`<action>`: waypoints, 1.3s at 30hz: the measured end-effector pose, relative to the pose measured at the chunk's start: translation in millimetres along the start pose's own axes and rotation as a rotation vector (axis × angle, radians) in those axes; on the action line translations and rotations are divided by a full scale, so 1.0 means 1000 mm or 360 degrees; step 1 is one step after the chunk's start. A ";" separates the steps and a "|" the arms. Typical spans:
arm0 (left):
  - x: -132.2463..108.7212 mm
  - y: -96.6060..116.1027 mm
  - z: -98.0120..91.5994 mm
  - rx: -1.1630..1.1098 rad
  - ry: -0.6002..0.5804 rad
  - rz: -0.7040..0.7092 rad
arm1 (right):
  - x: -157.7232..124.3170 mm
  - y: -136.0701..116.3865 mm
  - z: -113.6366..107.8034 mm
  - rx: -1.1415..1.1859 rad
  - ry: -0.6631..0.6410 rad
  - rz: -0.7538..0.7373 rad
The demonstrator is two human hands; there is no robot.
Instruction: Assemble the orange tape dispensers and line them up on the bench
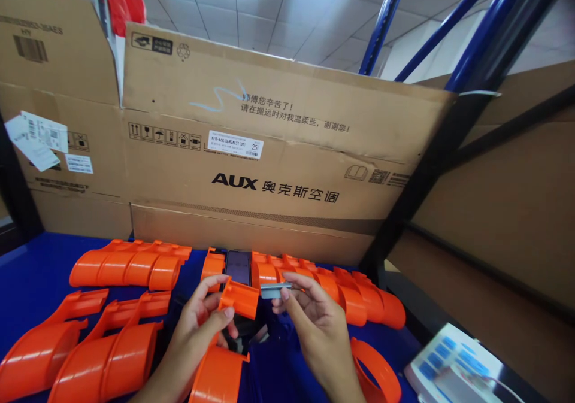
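Note:
My left hand point(204, 319) grips an orange curved plastic part point(240, 298) by its near end, thumb on top, holding it above the blue table point(31, 277). My right hand point(309, 313) pinches a small flat grey piece point(275, 290) between thumb and fingertips, just right of the orange part's upper edge. A dark phone point(238, 267) lies flat on the table right behind both hands. Another orange part point(218, 376) rests beneath my left wrist.
Several orange curved parts lie in rows at left point(130, 265), front left point(81, 355) and right point(354, 298). An orange ring-shaped part point(380, 373) sits by my right wrist. Large cardboard boxes point(269, 151) wall the back. A white device point(453, 364) sits at lower right beside blue rack posts point(476, 38).

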State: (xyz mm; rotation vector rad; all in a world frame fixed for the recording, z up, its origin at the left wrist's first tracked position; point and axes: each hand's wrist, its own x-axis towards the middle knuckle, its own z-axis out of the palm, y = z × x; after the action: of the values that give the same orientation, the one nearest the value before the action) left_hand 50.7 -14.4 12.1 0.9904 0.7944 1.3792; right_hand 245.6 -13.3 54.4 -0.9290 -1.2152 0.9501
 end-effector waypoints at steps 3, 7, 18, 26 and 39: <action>0.000 0.000 0.000 0.0045 -0.0030 -0.0027 | -0.001 0.001 0.002 0.0015 -0.0002 0.0008; -0.002 0.000 0.000 0.0092 -0.0008 -0.0036 | 0.000 0.004 0.002 0.0032 -0.0054 0.0048; 0.001 -0.003 -0.001 0.0069 0.0010 -0.0075 | -0.002 0.010 0.005 0.0007 -0.0050 0.0014; -0.005 0.004 0.003 0.0117 -0.0047 -0.0101 | -0.002 0.014 0.004 -0.0027 -0.0059 0.0020; -0.005 0.007 0.005 0.0243 -0.0086 -0.0191 | -0.004 0.002 -0.003 -0.0220 -0.0222 -0.0059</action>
State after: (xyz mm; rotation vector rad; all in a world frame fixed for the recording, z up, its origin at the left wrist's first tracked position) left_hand 52.3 -20.3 19.7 1.0758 0.9142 1.1978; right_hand 248.2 -16.6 50.9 -0.9578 -1.4264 0.9219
